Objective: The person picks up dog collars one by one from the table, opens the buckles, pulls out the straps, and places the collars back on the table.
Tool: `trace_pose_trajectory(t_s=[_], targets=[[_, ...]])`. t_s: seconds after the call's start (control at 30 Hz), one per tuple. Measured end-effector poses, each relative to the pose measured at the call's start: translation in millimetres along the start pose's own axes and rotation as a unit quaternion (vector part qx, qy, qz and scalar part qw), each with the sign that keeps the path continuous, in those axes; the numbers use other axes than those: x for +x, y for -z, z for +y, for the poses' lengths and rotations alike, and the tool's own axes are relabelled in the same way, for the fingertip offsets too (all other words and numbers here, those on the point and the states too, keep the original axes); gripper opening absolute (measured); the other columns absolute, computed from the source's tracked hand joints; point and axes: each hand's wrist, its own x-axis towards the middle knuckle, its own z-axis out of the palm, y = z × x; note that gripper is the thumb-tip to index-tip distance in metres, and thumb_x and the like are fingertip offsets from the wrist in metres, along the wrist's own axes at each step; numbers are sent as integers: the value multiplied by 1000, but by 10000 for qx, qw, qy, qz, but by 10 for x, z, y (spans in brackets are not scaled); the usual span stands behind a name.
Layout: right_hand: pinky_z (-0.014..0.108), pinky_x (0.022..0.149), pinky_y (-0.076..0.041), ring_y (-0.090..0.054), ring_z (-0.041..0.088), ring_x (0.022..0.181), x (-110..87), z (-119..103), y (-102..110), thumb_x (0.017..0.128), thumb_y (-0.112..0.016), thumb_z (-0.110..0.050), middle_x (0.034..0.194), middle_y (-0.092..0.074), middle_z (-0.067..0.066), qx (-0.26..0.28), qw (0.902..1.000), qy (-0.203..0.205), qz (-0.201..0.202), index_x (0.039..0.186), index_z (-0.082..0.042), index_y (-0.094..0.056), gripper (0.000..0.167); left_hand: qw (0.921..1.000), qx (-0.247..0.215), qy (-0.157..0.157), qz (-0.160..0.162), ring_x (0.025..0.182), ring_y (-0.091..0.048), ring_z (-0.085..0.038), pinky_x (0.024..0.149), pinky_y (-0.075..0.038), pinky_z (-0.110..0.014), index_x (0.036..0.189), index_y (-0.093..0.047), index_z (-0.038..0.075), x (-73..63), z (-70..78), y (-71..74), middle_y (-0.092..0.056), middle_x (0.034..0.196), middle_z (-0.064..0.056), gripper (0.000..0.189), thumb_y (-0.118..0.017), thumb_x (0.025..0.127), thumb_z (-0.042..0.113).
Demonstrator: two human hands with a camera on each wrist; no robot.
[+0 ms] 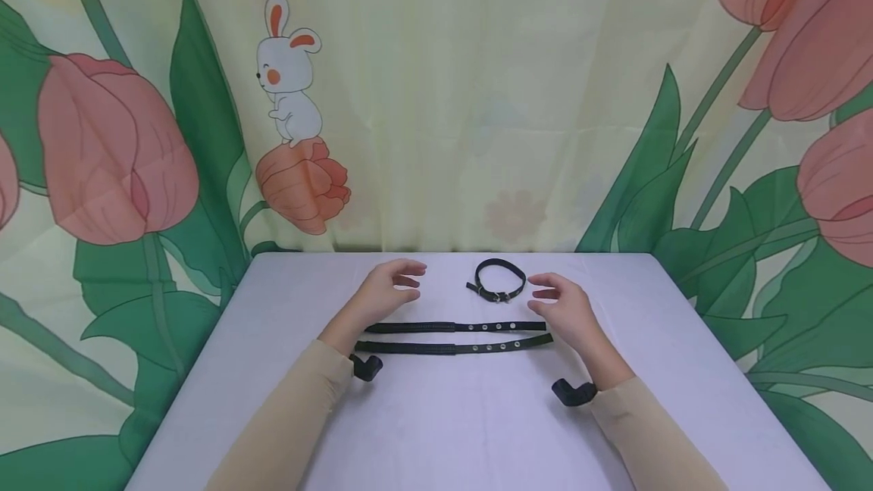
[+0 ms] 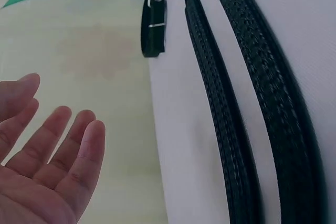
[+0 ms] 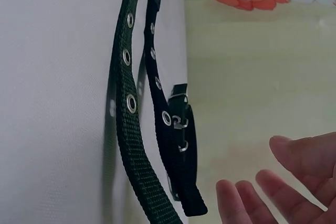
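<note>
A black collar (image 1: 486,294), buckled into a loop, stands near the back edge of the white table, its metal buckle toward the front. Two black straps with metal eyelets lie side by side before it: a rear strap (image 1: 409,327) and a front strap (image 1: 409,348), eyelets toward the right. My left hand (image 1: 385,294) hovers over the straps' left end, fingers relaxed and holding nothing. To the right of the collar, my right hand (image 1: 566,309) is held up with loosely bent fingers, also bare. The left wrist view shows thick stitched padding along the front strap (image 2: 273,93).
The white table (image 1: 450,423) runs back to a printed curtain (image 1: 436,97) with tulips and a rabbit. A black wrist camera sits at the left wrist (image 1: 368,367), and another black camera (image 1: 573,392) at the right.
</note>
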Motion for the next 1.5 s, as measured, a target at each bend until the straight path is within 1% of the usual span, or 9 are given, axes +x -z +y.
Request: trace_pose_trajectory(t_s=[0.17,0.3,0.47,0.63,0.8,0.93,1.1,1.37,1.5], targets=[[53,102,-60,-66,41,132,57,-11,-21,96,-76,-6,149,-65,17,-85,9997,209,-61,143,-9,-65,47,9999,94,-71,-126,126,-72,-31,103,-60,-47,139,-70,18,95,38,-86,-71,142,-10,45,-78,97,5],[55,103,-59,-65,42,134,100,-24,-37,97,-76,-7,149,-65,17,-218,9995,193,-122,144,-9,-64,48,9995,163,-140,-229,124,-72,-31,101,-60,-46,139,-70,17,178,38,-140,-71,142,-12,44,-77,97,5],[56,104,-58,-64,42,134,156,-44,-46,98,-76,-8,150,-63,19,-381,9989,163,-216,144,-11,-64,48,9992,254,-91,-290,122,-72,-28,100,-60,-46,138,-71,16,287,51,-215,-70,143,-10,44,-78,96,5],[54,101,-60,-65,41,133,215,-40,-59,96,-77,-7,151,-64,17,-501,9981,198,-290,142,-11,-66,47,9988,286,-69,-399,122,-72,-29,92,-61,-42,136,-72,15,389,43,-300,-70,145,-12,42,-77,95,4],[52,98,-61,-66,41,131,286,-14,-96,96,-77,-6,149,-65,17,-535,9978,214,-342,142,-10,-66,47,9976,467,-79,-508,120,-71,-26,85,-59,-36,132,-75,19,486,35,-392,-71,142,-6,41,-79,94,5],[51,99,-60,-67,41,130,343,7,-131,95,-77,-6,147,-66,16,-574,9974,232,-375,141,-10,-67,47,9961,653,-45,-593,116,-70,-24,83,-57,-34,133,-75,20,554,30,-464,-70,142,-5,41,-79,94,6],[49,95,-60,-68,40,127,401,13,-168,93,-79,-7,143,-69,17,-668,9963,239,-481,140,-9,-69,48,9936,851,-4,-744,116,-69,-25,86,-56,-37,137,-73,17,626,63,-548,-69,144,-7,43,-78,96,7],[38,83,-56,-70,29,106,485,28,-231,91,-81,-7,121,-75,17,-908,9938,263,-581,134,-11,-73,45,9894,1119,-212,-905,112,-70,-23,94,-55,-37,135,-73,15,729,53,-677,-68,145,-6,41,-76,95,6],[34,80,-54,-68,25,100,520,23,-269,90,-81,-8,116,-75,14,-1005,9925,186,-668,133,-10,-73,43,9869,1243,-245,-996,110,-69,-22,97,-54,-39,135,-74,17,779,43,-726,-68,144,-7,40,-76,96,8]])
